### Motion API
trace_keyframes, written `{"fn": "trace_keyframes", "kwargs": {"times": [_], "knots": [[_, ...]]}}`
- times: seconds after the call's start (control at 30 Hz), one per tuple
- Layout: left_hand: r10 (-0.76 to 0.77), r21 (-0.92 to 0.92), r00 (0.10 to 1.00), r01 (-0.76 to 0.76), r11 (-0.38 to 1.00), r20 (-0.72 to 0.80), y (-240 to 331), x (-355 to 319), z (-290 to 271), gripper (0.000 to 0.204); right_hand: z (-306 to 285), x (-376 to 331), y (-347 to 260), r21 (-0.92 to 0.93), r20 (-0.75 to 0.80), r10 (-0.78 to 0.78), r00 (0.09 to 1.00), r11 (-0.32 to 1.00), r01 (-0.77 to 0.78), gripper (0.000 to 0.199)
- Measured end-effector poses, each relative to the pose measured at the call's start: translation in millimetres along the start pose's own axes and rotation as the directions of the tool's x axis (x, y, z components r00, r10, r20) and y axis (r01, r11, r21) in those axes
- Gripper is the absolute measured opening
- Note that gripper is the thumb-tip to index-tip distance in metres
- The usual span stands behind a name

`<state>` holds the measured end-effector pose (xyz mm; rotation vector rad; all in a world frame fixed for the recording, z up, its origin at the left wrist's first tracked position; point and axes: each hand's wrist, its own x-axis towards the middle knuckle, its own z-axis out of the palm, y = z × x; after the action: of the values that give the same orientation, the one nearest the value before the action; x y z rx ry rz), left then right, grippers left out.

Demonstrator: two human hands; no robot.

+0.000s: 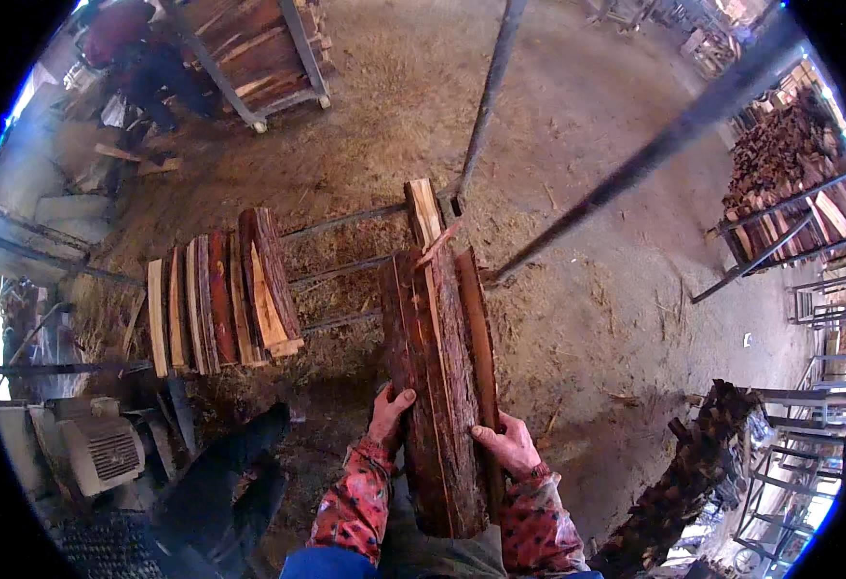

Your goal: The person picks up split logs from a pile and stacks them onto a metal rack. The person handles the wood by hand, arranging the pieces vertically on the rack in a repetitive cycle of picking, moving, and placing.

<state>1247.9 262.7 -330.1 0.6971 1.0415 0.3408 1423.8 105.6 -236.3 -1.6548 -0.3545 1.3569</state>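
Note:
Between my two hands is a bundle of long bark-covered wood slabs (pixel 442 415), dark reddish brown, pointing away from me. My left hand (pixel 389 415) is closed on its left side, thumb on top. Closed on the right side is my right hand (pixel 508 446), its thumb on the bark and its other fingers mostly hidden. A thin splinter (pixel 439 241) sticks up at the bundle's far end. Just past that end, a pale split piece (pixel 424 207) shows at the metal rack (pixel 336 277). Several split wood pieces (pixel 218 299) lie side by side on the rack's left part.
Slanting metal posts (pixel 635 164) rise on the right of the rack. An electric motor (pixel 103 449) stands at lower left. Stacked wood fills a frame (pixel 780 183) at far right, with a bark pile (pixel 683 463) nearer. Another person (pixel 138 58) bends at upper left beside a loaded rack (pixel 259 58).

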Motion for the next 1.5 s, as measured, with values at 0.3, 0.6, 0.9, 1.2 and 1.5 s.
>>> {"fn": "trace_keyframes", "kwargs": {"times": [0.3,0.6,0.9,1.2,1.5], "knots": [[0.207,0.268,0.976,-0.218,0.939,0.07,39.3,237.1,-69.5,0.063,21.9,214.2,0.5,-0.13,-0.044,-0.143,0.989,0.982,0.136,0.039],[0.364,0.827,0.889,0.028,0.561,-0.277,36.1,438.1,-88.1,0.113,26.4,365.2,107.5,-0.166,-0.27,-0.084,0.959,0.985,0.04,0.031],[0.291,0.75,0.862,0.143,0.646,-0.415,25.5,457.3,-112.1,0.126,26.8,291.9,163.2,-0.113,-0.324,0.0,0.946,0.993,-0.038,0.026],[0.39,0.728,0.833,0.022,0.685,-0.392,55.8,406.5,-132.9,0.098,-1.3,233.4,188.8,-0.018,-0.318,0.188,0.929,0.979,-0.204,0.024],[0.283,0.39,0.921,-0.166,0.906,-0.267,47.3,352.7,-133.0,0.047,5.8,210.6,149.9,-0.282,-0.274,0.08,0.958,0.946,-0.16,0.025]]}}
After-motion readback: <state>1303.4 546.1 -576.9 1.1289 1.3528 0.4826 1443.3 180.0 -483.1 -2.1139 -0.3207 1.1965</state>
